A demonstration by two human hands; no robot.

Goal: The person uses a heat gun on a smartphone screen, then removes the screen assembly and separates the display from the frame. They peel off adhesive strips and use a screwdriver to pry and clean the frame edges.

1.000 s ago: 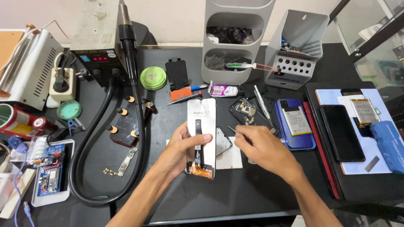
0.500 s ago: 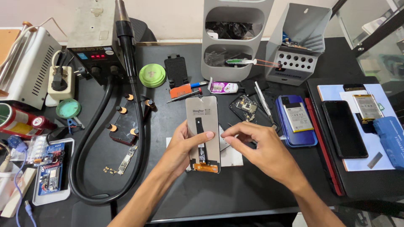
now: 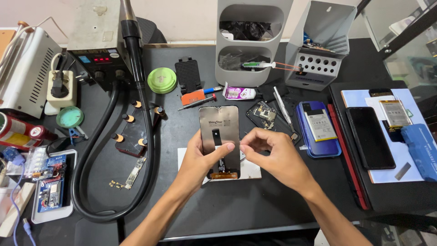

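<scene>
My left hand (image 3: 200, 160) holds a phone screen panel (image 3: 219, 132) by its left edge, back side up, thumb across the lower middle. The panel is grey with a dark flex strip and an orange connector at its bottom end. My right hand (image 3: 273, 157) is at the panel's right edge, fingertips pinched together; whether it holds something small I cannot tell. Under the panel a white sheet (image 3: 248, 169) lies on the black mat (image 3: 227, 209).
A blue opened phone with battery (image 3: 317, 128) and tweezers (image 3: 283, 109) lie right of my hands. A black hose (image 3: 145, 132) loops at left near a hot-air station (image 3: 98, 59). Grey organisers (image 3: 252, 41) stand at the back. A dark phone (image 3: 369, 136) lies far right.
My right hand has moved left to the panel's right edge and pinched its fingers. The panel has shifted slightly up and stands straighter in my left hand.
</scene>
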